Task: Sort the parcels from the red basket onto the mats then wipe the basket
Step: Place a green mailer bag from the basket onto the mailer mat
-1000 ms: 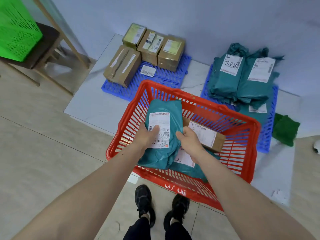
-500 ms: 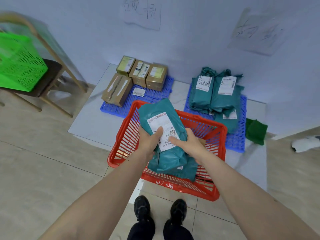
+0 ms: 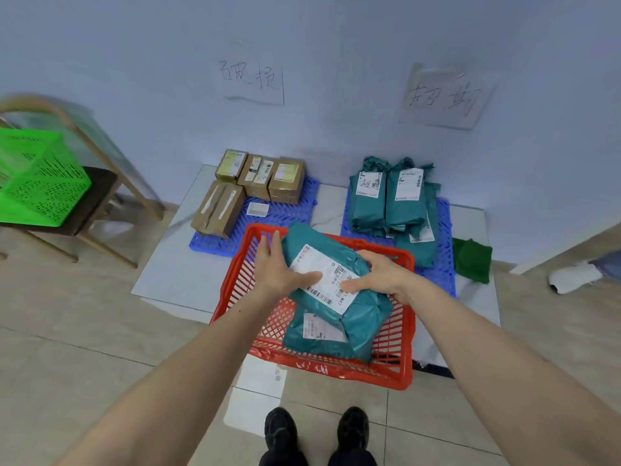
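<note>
Two hands, the left hand [image 3: 275, 274] and right hand [image 3: 379, 275], pinch a green bag [image 3: 363, 317] from both sides, over the red basket [image 3: 393, 368]; another bag [image 3: 319, 341] lies underneath.

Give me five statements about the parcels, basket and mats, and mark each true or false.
1. Both hands, left hand and right hand, hold a teal parcel above the red basket. True.
2. The red basket is empty. False: another teal bag lies in it.
3. Cardboard boxes sit on the left blue mat. True.
4. The right blue mat holds cardboard boxes. False: it holds teal bags.
5. The green basket stands on the floor. False: it rests on a chair.
</note>
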`<act>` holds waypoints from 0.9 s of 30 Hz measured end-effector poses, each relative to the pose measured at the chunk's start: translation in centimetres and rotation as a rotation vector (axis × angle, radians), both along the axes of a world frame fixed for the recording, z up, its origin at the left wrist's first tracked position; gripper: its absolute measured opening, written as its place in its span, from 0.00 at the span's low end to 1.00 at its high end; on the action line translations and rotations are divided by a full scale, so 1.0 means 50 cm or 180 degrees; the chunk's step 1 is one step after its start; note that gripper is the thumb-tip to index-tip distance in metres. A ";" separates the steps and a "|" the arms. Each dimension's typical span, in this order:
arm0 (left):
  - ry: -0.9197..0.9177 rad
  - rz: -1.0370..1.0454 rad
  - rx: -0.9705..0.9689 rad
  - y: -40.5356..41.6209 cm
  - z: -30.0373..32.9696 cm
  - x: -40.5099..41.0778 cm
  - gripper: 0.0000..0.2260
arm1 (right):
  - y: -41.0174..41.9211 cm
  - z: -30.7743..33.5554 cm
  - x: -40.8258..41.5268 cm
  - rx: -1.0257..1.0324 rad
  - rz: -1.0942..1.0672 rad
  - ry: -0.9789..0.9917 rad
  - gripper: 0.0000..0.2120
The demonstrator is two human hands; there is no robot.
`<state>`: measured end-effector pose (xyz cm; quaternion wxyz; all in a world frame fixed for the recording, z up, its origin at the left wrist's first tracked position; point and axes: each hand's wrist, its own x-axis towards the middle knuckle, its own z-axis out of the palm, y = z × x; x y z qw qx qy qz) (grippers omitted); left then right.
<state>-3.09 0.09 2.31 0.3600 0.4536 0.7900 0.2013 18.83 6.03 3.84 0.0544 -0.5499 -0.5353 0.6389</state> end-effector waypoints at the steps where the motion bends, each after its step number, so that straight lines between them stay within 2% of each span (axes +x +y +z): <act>1: 0.0172 -0.0241 -0.0066 0.001 0.003 -0.003 0.59 | 0.003 0.007 0.005 -0.0030 0.0136 -0.0053 0.28; 4: 0.0565 -0.0940 -0.0095 0.008 0.019 -0.005 0.60 | 0.014 0.023 0.015 -0.0080 0.0692 -0.0349 0.36; 6: 0.0599 -0.1375 -0.0120 0.013 0.030 0.001 0.59 | 0.021 0.041 0.018 -0.0090 0.1038 -0.0424 0.31; 8: 0.0390 -0.1662 -0.0325 0.019 0.042 0.006 0.55 | 0.032 0.059 0.017 -0.0088 0.1296 -0.0485 0.29; 10: 0.0055 -0.1768 -0.0537 0.024 0.055 0.012 0.46 | 0.040 0.077 0.012 0.0017 0.1542 -0.0617 0.30; 12: -0.0195 -0.1801 -0.0737 0.023 0.068 0.019 0.33 | 0.049 0.092 0.006 0.0091 0.1677 -0.0761 0.33; 15: -0.0571 -0.1819 -0.1008 0.018 0.079 0.024 0.26 | 0.061 0.103 0.000 0.0041 0.1684 -0.0803 0.37; 20: -0.1156 -0.1366 -0.1070 0.013 0.082 0.022 0.20 | 0.082 0.100 -0.004 0.0340 0.1464 -0.0885 0.40; 24: -0.1612 -0.0587 -0.0892 0.009 0.067 0.013 0.19 | 0.088 0.082 0.003 0.1185 0.0728 -0.1073 0.44; 27: -0.2050 0.0116 -0.0649 0.004 0.052 0.009 0.24 | 0.081 0.074 0.001 0.1548 0.0022 -0.1179 0.50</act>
